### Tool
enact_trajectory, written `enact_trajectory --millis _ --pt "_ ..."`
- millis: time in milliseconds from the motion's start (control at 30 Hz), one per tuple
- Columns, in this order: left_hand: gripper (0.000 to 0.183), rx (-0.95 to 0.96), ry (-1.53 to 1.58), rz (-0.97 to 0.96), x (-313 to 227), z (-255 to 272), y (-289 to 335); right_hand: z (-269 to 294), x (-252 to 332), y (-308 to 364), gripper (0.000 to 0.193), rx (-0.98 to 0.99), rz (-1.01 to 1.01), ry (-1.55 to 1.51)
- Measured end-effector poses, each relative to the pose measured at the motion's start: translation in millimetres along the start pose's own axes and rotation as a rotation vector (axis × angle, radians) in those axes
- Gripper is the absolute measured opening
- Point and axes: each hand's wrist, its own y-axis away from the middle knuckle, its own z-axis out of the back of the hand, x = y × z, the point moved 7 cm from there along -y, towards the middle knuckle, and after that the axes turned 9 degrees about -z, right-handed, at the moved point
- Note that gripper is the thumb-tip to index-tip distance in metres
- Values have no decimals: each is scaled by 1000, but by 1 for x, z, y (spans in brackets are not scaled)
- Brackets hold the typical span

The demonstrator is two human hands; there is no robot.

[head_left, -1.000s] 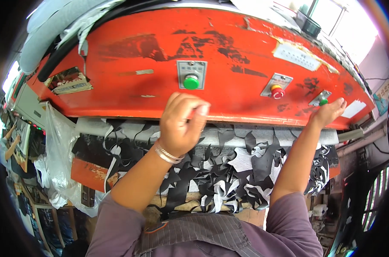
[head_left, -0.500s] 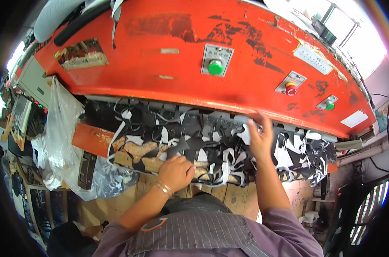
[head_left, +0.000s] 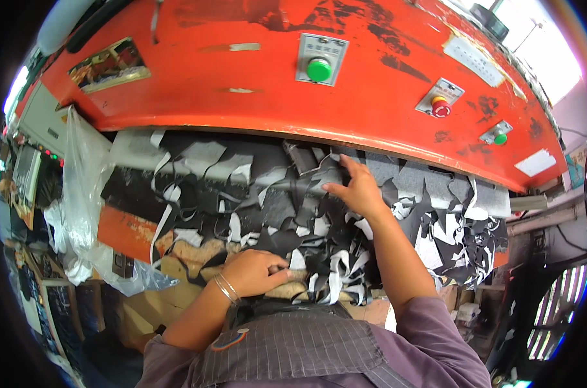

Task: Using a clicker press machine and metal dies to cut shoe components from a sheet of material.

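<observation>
Beneath the edge of a red machine (head_left: 255, 116) my right hand (head_left: 361, 191) reaches forward, thumb and fingers spread. Its fingertips are beside a dark metal-edged frame (head_left: 301, 157) that lies on black sheet material; whether they touch it I cannot tell. Around the hand are black and white cut scraps (head_left: 345, 258), tangled in strips and pieces. At the near side of the bed, my left hand (head_left: 253, 274) rests low with its fingers curled, next to a white scrap (head_left: 297, 260). What lies under those curled fingers is hidden.
The machine's front carries a green button (head_left: 319, 69), a red knob (head_left: 441, 107) and a smaller green button (head_left: 500, 139). A clear plastic bag (head_left: 83, 187) hangs at the left. A pale board (head_left: 487, 197) lies under the machine's edge.
My right hand has moved forward and left, toward the machine's edge. The view has shifted, showing more of the bed, the pale board and the dark frame. My left hand stays low at the near side.
</observation>
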Motion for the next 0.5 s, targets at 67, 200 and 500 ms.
enact_trajectory --millis 67,200,500 --pt "27 -299 27 -240 -2 7 -18 -10 -6 -1 90 -38 38 -24" --pt "46 -577 117 -157 12 9 -75 -28 -30 0 100 -90 80 -58" --pt "59 -536 194 -87 29 -8 -107 -30 -24 -8 105 -55 32 -15"
